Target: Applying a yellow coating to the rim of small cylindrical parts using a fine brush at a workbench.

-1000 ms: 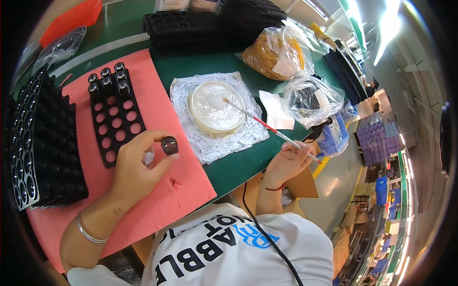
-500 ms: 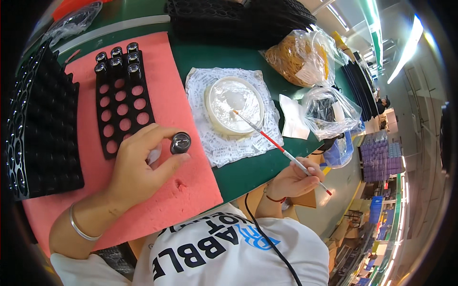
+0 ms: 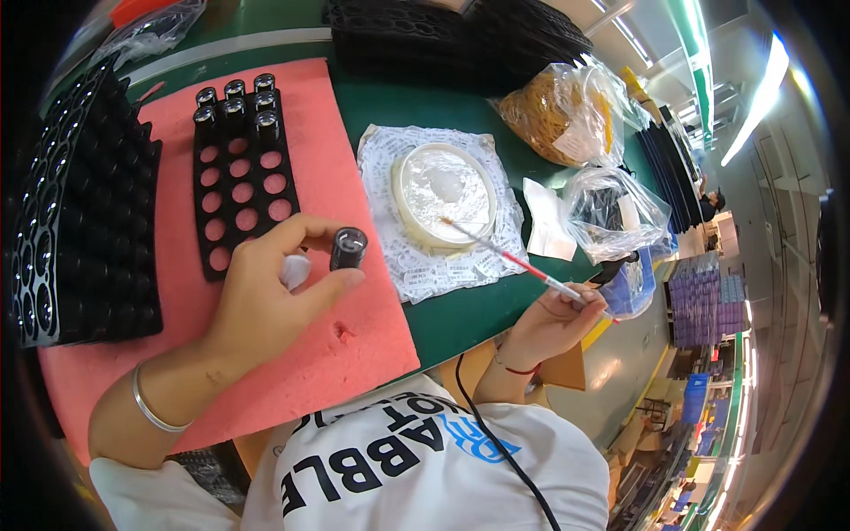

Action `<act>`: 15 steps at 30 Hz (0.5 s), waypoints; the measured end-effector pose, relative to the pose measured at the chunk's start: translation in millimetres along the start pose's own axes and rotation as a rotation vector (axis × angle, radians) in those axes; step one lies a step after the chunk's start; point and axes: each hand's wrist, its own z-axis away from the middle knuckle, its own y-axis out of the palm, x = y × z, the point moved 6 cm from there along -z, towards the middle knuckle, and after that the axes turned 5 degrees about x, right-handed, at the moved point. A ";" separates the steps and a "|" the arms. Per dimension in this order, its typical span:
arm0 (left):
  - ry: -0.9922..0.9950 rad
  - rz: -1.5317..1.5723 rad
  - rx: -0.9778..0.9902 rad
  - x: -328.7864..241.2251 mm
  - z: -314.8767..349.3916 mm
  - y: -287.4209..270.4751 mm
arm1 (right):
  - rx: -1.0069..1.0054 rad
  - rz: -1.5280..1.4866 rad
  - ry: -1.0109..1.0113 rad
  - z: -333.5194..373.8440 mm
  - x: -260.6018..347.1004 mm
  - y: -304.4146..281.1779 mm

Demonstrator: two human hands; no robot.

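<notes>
Between the thumb and fingers of my left hand (image 3: 266, 283) is a short black cylinder (image 3: 348, 250) with a shiny, glassy top. Something whitish (image 3: 295, 271) shows at that hand's curled fingers. My right hand (image 3: 553, 329) grips a thin brush (image 3: 522, 265) with a red and white handle. Its tip is over the round white tub (image 3: 400, 208) of glossy clear or white substance; I cannot tell whether it touches. The tub rests on a printed paper sheet (image 3: 412, 281). Beyond my left hand, a black holed tray (image 3: 225, 192) holds several similar cylinders in its far rows.
A pink foam mat (image 3: 372, 327) lies under the tray on the green table (image 3: 460, 323). Stacked black trays stand at the left (image 3: 97, 257) and far edge (image 3: 416, 44). To the right are a bag of yellowish strands (image 3: 562, 115), a white paper (image 3: 544, 217) and another clear bag (image 3: 615, 208).
The black cylinder has tilted, so more of its side shows, and my left hand is slightly higher in view. The brush tip has shifted slightly right and nearer. The whole view has shifted a little.
</notes>
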 end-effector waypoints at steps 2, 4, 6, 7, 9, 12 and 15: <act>-0.008 0.017 -0.007 0.8 0.1 -2.7 | 0.000 -0.120 0.082 1.0 -5.4 2.7; -0.035 0.072 0.002 4.4 -1.2 -4.7 | 0.023 -0.311 0.086 5.7 -5.9 6.2; -0.020 0.098 -0.003 6.9 -2.8 -4.9 | 0.060 -0.336 0.111 13.7 -7.2 12.0; 0.005 0.123 0.006 6.0 -3.4 -5.2 | 0.093 -0.357 0.120 17.7 -8.3 17.0; -0.013 0.126 0.005 5.9 -2.2 -7.3 | 0.094 -0.461 0.157 23.1 -10.4 23.9; -0.008 0.134 0.013 6.2 -2.0 -4.2 | 0.292 -0.264 0.085 23.9 -4.3 32.5; 0.026 0.154 -0.016 9.3 -1.9 -4.4 | 0.298 -0.291 0.114 24.8 -5.5 37.7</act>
